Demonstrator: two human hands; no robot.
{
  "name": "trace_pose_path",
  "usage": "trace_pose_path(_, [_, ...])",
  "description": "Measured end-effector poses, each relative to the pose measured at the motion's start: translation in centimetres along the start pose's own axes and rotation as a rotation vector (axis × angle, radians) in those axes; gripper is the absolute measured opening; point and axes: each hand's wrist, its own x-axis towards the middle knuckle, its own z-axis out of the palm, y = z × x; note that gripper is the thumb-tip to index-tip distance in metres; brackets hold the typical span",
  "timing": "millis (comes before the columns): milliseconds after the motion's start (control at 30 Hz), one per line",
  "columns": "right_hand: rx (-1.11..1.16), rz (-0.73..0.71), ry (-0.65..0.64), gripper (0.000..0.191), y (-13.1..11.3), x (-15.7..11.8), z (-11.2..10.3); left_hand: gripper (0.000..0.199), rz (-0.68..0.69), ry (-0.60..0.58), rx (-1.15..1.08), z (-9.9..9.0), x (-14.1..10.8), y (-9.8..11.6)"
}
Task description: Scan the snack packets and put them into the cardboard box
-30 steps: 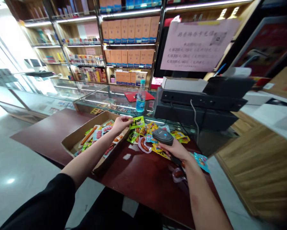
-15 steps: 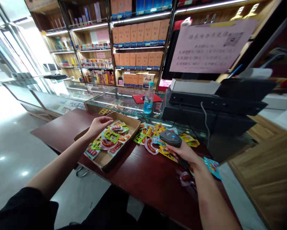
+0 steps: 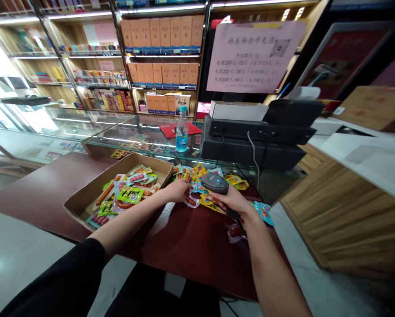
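A dark handheld barcode scanner (image 3: 214, 182) with a small blue light is gripped in my right hand (image 3: 232, 200), above the yellow snack packets (image 3: 213, 203). At the left side of that pile is my left hand (image 3: 178, 190), its fingers bent down beside a clear pack with a curved sausage (image 3: 192, 201); the fingertips are partly hidden and blurred, so I cannot tell whether they hold anything. Left of it, an open cardboard box (image 3: 77, 215) holds several packaged sausages, among them a green packet (image 3: 130, 195). Another clear sausage pack (image 3: 236, 233) lies under my right forearm.
A bottle with blue liquid (image 3: 182, 132) stands on the glass counter (image 3: 118, 134) near a red folder (image 3: 167, 130). Black machines (image 3: 250, 149) with a cable are behind the pile. A blue packet (image 3: 264, 212) lies at the right edge of the brown table (image 3: 171, 246).
My left hand has moved right, from above the cardboard box to the packet pile. My right hand keeps hold of the barcode scanner. The view has turned to the right.
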Motion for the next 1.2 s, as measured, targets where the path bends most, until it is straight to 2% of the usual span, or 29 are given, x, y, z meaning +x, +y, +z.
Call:
trace_pose_path(100, [0.014,0.015,0.015,0.035,0.0,0.0,0.0,0.052,0.053,-0.092,0.155,1.8,-0.5,0.0])
trace_pose_path(200, [-0.007,-0.001,0.028,0.035,0.1,0.1,-0.1,0.055,0.08,-0.071,0.241,2.7,-1.2,-0.2])
trace_pose_path(400, [-0.016,0.01,0.013,0.032,-0.1,0.2,-0.1,0.036,0.113,-0.07,0.275,2.3,-0.8,0.2])
trace_pose_path(500, [-0.001,0.019,0.009,0.031,-0.3,0.1,-0.1,0.03,0.153,-0.056,0.219,1.6,-0.8,0.2])
trace_pose_path(600, [0.005,0.003,0.018,0.031,-0.3,0.0,-0.2,0.029,0.159,0.034,0.05,0.5,-0.9,-0.3])
trace_pose_path(667, [0.006,-0.019,0.009,0.031,-0.3,-0.1,-0.3,0.032,0.061,0.139,-0.142,-0.2,-0.9,-1.0])
trace_pose_path(767, [0.002,-0.024,-0.002,0.033,-0.4,-0.1,-0.2,0.044,-0.167,0.284,-0.552,-0.9,-0.6,-2.0])
trace_pose_path(833, [-0.003,-0.02,0.002,0.035,-0.4,0.0,-0.2,0.047,-0.246,0.307,-0.848,-1.1,-0.3,-2.4])
trace_pose_path(900, [-0.001,-0.011,0.008,0.036,-0.3,0.0,-0.1,0.047,-0.265,0.312,-1.077,-1.1,0.0,-2.5])
trace_pose_path(1000, [0.005,0.016,0.012,0.035,-0.1,0.1,-0.1,0.048,-0.305,0.401,-1.236,-1.1,0.1,-2.4])
trace_pose_path(1200, [-0.055,0.011,0.009,0.033,0.4,0.1,0.0,0.051,-0.364,0.567,-1.351,-1.0,0.3,-2.7])
